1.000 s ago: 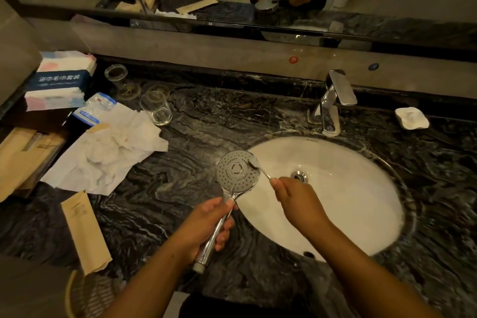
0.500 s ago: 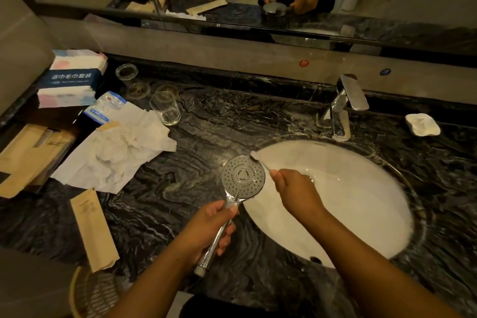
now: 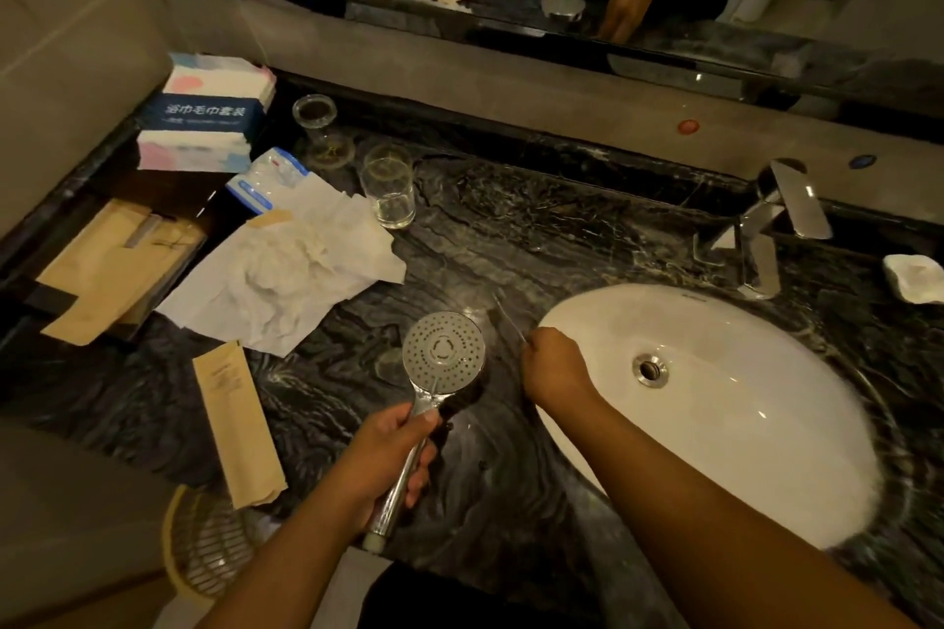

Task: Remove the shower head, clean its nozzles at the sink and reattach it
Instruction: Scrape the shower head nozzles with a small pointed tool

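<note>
The left hand (image 3: pixel 388 455) is gripping the chrome handle of the shower head (image 3: pixel 443 351), holding its nozzle face up over the dark marble worktop (image 3: pixel 511 240), at 9 o'clock of the white sink (image 3: pixel 715 404). The right hand (image 3: pixel 554 365) is closing around a thin, blurred brush (image 3: pixel 505 317), angled toward 11 o'clock, just beside the head without touching it.

Glossy black marble countertop (image 3: pixel 536 240) with white veining. Smooth, shiny white ceramic basin (image 3: pixel 740 404). Polished chrome shower head (image 3: pixel 443 351) and faucet (image 3: pixel 766 230) looked mirror-bright. Clear glass tumbler (image 3: pixel 389 184). Crumpled white paper (image 3: pixel 286 271) and a matt brown paper sleeve (image 3: pixel 237 424).
</note>
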A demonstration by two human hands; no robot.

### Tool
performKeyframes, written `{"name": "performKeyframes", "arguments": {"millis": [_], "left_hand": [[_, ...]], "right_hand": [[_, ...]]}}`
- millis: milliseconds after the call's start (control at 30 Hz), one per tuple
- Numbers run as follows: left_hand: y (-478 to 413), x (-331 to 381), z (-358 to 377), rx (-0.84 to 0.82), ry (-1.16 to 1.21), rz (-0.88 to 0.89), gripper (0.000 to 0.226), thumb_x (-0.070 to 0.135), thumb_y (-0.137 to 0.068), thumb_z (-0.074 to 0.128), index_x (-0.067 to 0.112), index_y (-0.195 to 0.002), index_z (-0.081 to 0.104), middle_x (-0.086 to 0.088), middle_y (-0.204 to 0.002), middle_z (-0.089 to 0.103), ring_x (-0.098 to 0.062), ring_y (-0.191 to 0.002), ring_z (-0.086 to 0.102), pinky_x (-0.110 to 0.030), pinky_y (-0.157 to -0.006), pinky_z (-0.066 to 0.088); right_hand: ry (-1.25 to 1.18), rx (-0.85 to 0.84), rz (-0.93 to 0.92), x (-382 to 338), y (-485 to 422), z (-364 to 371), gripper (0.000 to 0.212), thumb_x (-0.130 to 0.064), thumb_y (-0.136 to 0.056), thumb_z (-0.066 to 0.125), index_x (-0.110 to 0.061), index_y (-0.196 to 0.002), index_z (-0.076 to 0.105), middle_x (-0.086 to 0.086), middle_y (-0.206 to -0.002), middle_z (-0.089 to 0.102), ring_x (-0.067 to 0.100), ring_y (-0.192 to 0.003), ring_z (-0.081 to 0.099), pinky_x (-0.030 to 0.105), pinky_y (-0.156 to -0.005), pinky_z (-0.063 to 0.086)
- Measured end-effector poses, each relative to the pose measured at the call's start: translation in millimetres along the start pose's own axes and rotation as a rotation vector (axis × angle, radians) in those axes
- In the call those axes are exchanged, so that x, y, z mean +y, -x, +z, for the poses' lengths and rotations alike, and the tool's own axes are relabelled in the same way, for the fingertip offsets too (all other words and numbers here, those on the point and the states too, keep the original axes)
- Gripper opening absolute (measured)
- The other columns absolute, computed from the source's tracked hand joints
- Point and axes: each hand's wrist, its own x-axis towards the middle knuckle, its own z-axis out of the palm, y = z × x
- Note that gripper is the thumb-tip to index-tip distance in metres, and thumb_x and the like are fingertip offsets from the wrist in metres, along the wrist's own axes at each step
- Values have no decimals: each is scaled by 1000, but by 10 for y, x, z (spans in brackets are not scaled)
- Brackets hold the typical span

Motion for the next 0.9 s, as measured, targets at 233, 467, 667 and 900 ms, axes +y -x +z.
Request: {"name": "performKeyframes", "arguments": {"millis": [233,467,667,900], "left_hand": [[-22,11,-333,7,23,-8,32,22,-97,54,-7,-110,51,-5,-53,48,-16,-34,39,-19,-35,33],[-116,34,-448,-32,-4,-24,32,23,-98,54,-8,-108,53,-8,-59,51,-17,-37,41,-20,-36,34],[-187,69,-427,-81,-48,-41,28,24,-98,53,-4,-105,55,-8,-61,53,-17,-39,42,-21,-38,35],[-231,106,-377,-100,-49,-56,34,26,-97,55,-5,-111,53,-7,-61,54,-16,-40,43,-22,-39,36]], "right_hand": [[94,69,32,-326,-150,208,25,-14,-99,49,-2,-88,68,17,-97,69,27,-80,61,29,-67,38],[119,64,104,-234,-198,306,22,-29,-92,62,-10,-103,63,11,-100,67,30,-89,64,34,-70,45],[91,70,112,-182,-228,341,19,-31,-90,66,-12,-94,63,7,-90,67,24,-79,62,31,-64,43],[48,70,124,-152,-271,337,18,-31,-91,64,-13,-87,63,5,-82,65,20,-70,58,28,-54,34]]}}
